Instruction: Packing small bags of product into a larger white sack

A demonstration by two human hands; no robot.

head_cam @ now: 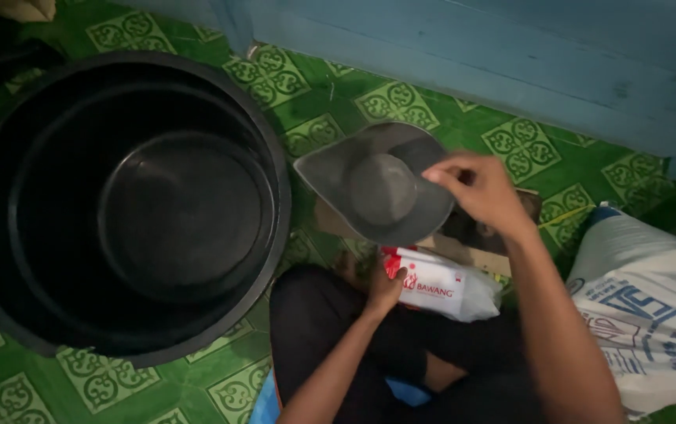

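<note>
Knees in dark trousers [330,330] sit lowest in frame, closest to the lens; person is seated on green patterned floor [306,102].

L to R:

Big black tub [126,204] fills the left side, standing upright on the floor; nothing visible inside.

Left hand [385,289] is down by the lap, fingers wrapped shut on the red-topped end of a white plastic pouch [444,289], which rests on the lap w/ its far end pointing right. Grip looks firm but sits only at one corner; judgement: pinching nearer the mouth gives more control if the pouch gets tipped.

Grey dipper scoop [373,188] hangs above the floor just right of the tub rim, spout end toward the tub, hollow facing up. Looks empty.

Right hand [479,188] has thumb & fingers pinched together on the scoop's right rim. Judgement: a rim pinch is weak once the scoop has weight in it; keep it level and close over the pouch, or shift to a fuller hold.

Cardboard bit [463,251] lies under the scoop. White woven sack [644,306] w/ blue print stands far right, apart from both hands. Blue wall [511,55] runs behind.
</note>
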